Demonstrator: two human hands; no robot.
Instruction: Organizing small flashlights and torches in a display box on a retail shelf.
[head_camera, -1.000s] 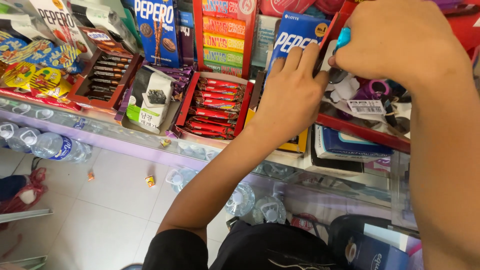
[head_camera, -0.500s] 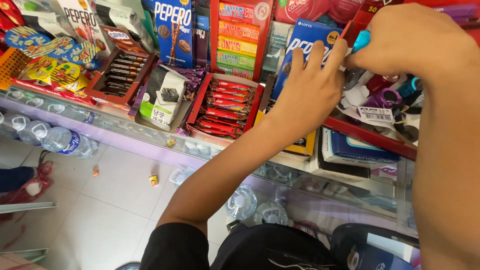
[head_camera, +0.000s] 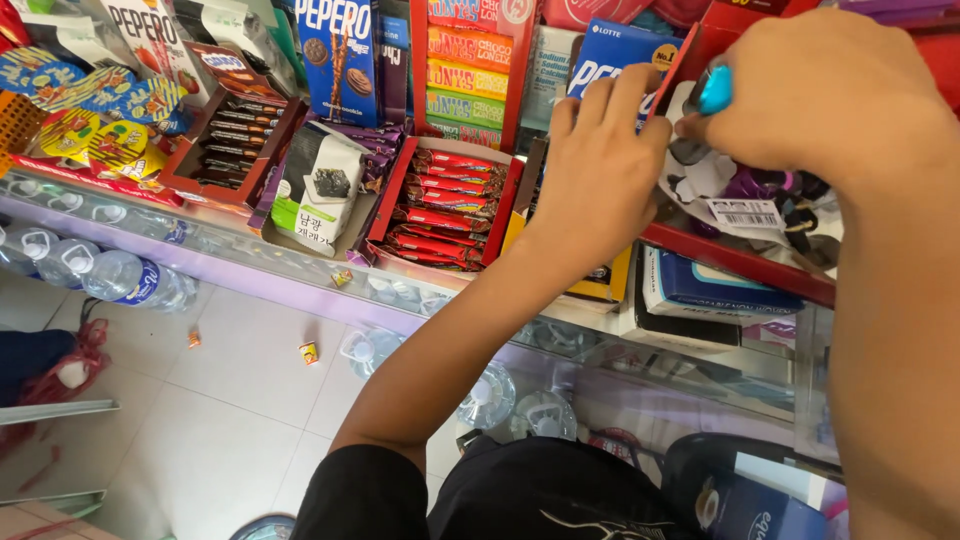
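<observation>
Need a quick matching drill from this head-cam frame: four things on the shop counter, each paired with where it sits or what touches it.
Things:
1. small bright blue item
2. tray of red-wrapped bars
3. clear plastic bottles
4. tray of dark brown sticks

Places:
A. under the glass counter, low on the left
B. pinched in the right hand
C. just left of the left hand
D. further left on the counter, beside the white and green pack

Pairs: 1-B, 2-C, 3-A, 4-D
</observation>
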